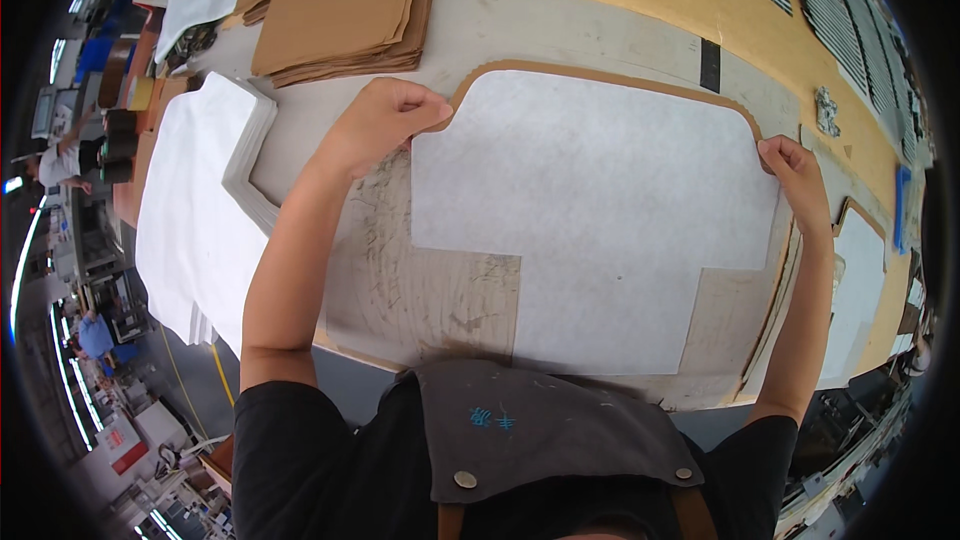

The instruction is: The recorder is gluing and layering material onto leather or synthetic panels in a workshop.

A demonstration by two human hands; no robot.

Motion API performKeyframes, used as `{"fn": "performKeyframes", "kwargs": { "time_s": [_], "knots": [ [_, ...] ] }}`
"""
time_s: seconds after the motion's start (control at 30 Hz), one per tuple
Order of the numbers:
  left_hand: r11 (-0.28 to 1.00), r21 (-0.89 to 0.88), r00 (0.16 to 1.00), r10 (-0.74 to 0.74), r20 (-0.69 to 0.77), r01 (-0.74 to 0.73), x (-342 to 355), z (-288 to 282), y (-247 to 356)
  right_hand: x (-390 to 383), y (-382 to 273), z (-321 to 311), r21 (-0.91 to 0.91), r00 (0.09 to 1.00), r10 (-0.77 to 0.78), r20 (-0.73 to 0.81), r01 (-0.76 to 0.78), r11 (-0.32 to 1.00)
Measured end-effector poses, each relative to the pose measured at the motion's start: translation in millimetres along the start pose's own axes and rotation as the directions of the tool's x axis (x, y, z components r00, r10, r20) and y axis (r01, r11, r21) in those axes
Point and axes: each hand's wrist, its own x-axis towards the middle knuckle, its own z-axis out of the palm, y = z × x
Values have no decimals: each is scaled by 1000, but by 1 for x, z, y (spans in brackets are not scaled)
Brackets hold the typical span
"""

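Note:
A large white sheet [590,180], like thin fabric or paper, lies flat in front of me. It has cut-out lower corners and a narrower flap toward my body. Along its far edge shows the wavy rim of a brown panel [610,78] beneath it. My left hand [385,120] pinches the far left corner, where the white and brown edges meet. At the far right corner my right hand [795,170] pinches the same edge, its fingers closed. How much of the brown panel lies under the white sheet is hidden.
A pile of white cut sheets [195,200] lies to the left. Stacked brown panels [335,10] stand at the far left of the worktable [560,20]. Dark striped strips [850,20] lie far right, with another white piece [855,275] near the right edge. A person [65,162] is in the left background.

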Motion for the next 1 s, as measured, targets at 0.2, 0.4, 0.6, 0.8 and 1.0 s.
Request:
{"fn": "performKeyframes", "kwargs": {
  "time_s": [0.2, 0.4, 0.6, 0.8, 1.0],
  "knots": [
    [999, 19, 999, 39, -16, -39, 0, 0, -2, -6, 3, -4, 83, 999, -11, 39, 8, 997],
    [1000, 7, 1000, 13, -3, -13, 0, -4, -2, -5, -4, 1, 146, 978, 178, -104, -163, 976],
    [1000, -23, 1000, 15, -13, -16, 5, -1, -3, -9, 0, -2, 121, 995, 71, 74, -79, 990],
    [999, -35, 999, 40, 5, -40, 6, -1, -3, -8, 1, 1, 127, 998, 27, 49, -33, 991],
    [1000, 1, 998, 9, -55, -9, -4, 0, 1, -2, -15, 9, 51, 995, -29, 99, 25, 998]
  ]
}}
